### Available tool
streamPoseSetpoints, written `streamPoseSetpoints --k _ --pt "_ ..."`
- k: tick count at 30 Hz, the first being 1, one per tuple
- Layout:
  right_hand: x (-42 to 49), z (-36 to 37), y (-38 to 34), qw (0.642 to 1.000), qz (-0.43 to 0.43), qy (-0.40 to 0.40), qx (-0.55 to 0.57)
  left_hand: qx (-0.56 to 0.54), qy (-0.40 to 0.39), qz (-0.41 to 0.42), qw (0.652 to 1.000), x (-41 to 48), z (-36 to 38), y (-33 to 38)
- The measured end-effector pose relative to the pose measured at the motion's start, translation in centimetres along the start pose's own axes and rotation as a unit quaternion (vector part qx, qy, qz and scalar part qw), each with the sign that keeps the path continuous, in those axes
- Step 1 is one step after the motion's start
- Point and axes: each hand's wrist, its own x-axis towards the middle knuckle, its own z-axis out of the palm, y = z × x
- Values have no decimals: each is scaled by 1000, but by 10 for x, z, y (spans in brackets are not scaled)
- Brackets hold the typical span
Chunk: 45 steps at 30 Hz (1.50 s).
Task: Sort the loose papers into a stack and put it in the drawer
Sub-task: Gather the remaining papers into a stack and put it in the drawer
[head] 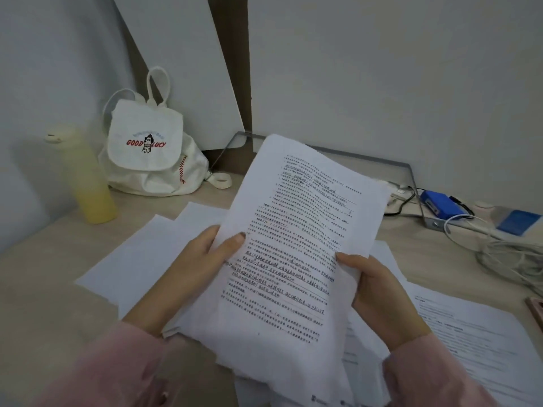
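Note:
A stack of printed papers with dense black text is held up tilted above the desk, between both hands. My left hand grips its left edge, thumb on top of the front sheet. My right hand grips the right edge lower down. More loose sheets lie flat on the desk: blank-looking ones at the left and printed ones at the right. No drawer is in view.
A white drawstring backpack and a yellow bottle stand at the back left of the beige desk. A blue device, a power strip and tangled white cables lie at the right. A white board leans on the wall.

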Motion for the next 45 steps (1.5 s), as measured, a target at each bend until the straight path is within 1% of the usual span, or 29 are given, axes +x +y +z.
streamPoseSetpoints --k 5,8,10,11,12,14,17,18,19,20,21,23,24,26,27,28,29,31,33,34,35,37,38,40,42,45 --pt "6 -19 -1 999 1 51 -8 -3 -14 -17 1000 0 6 -12" --pt "7 -32 1 996 -9 89 -13 -1 -40 -22 999 1 11 -19" --pt "6 -38 2 996 -13 91 -20 -7 -41 -25 999 2 15 -29" --pt "5 -40 3 995 -10 91 -42 -14 -34 -29 999 4 17 -36" --pt "4 -42 6 991 -3 103 -89 -19 -29 -35 999 4 21 -43" --pt "4 -49 13 962 19 162 -217 -15 -44 -50 998 3 31 -54" --pt "9 -66 29 908 33 243 -340 -11 -76 -48 996 0 46 -67" --pt "10 -70 33 892 35 258 -369 16 -66 -32 997 1 48 -74" --pt "10 -72 37 879 35 269 -391 74 -43 -8 996 3 47 -83" --pt "11 -73 40 870 37 274 -407 157 -17 21 987 6 42 -91" --pt "11 -73 44 864 41 272 -423 241 2 44 969 8 35 -99" --pt "12 -70 51 848 45 258 -461 353 4 51 934 9 20 -109" --pt "12 -69 54 835 40 254 -486 379 -4 37 925 10 13 -113" --pt "14 -69 59 792 34 255 -554 394 -28 5 919 9 4 -117" --pt "15 -69 59 772 42 255 -580 385 -33 5 922 9 4 -118" --pt "16 -69 59 765 60 257 -588 362 -31 18 932 7 7 -119" --pt "17 -68 58 770 78 256 -579 326 -29 38 944 5 12 -121" --pt "19 -68 55 807 104 252 -524 224 -35 49 973 1 25 -117" --pt "19 -69 50 858 104 256 -433 115 -55 7 992 -1 39 -112" --pt "19 -69 47 878 102 262 -388 65 -56 -24 996 1 44 -110" --pt "19 -70 44 888 106 270 -356 15 -50 -51 997 4 47 -106" --pt "18 -71 37 890 118 277 -344 -71 -38 -110 991 10 50 -98" --pt "17 -69 35 889 120 271 -350 -95 -41 -137 985 14 50 -95" --pt "15 -68 35 888 109 255 -366 -89 -69 -156 981 18 51 -90" --pt "13 -65 39 892 90 247 -368 -67 -109 -156 979 20 54 -86" --pt "10 -61 42 911 57 217 -347 -76 -107 -150 980 22 58 -87"
